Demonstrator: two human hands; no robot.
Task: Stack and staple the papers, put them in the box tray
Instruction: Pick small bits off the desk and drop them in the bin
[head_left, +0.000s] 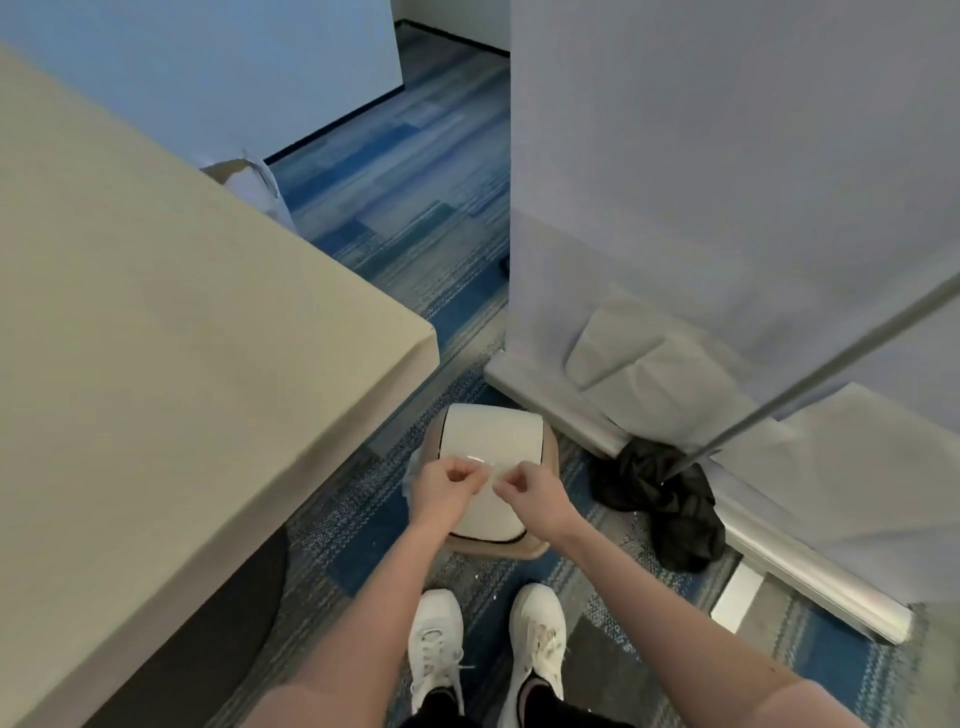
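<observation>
the biggest thing on my feed is the table (156, 364), draped in beige cloth, filling the left side of the frame from the upper left down to the lower left. a pale partition wall (727, 156) takes up the upper right, and a second panel (208, 67) stands across the top left. between them runs blue and grey striped carpet (405, 171). grey folded sheets (649, 384) lean against the base of the right wall, and a metal pole (810, 374) slants from the right edge down to a crumpled black cloth (670, 504) on the floor at centre right. a paper bag (254, 187) peeks over the table's far edge.

just below centre a tan bin (519, 550) with a white lid (491, 436) stands on the carpet, near the table's corner. two white shoes (435, 649) point at it from the bottom of the frame.

both bare arms reach in from the bottom edge, and the hands meet over the lid. the left hand (441, 488) has its fingers curled in, thumb and fingertips pinching one end of a small pale sliver (480, 474); the right hand (535, 499) pinches the other end the same way. the sliver is see-through and too small for me to tell what it is. from this view i cannot tell where the papers or the box tray are.
</observation>
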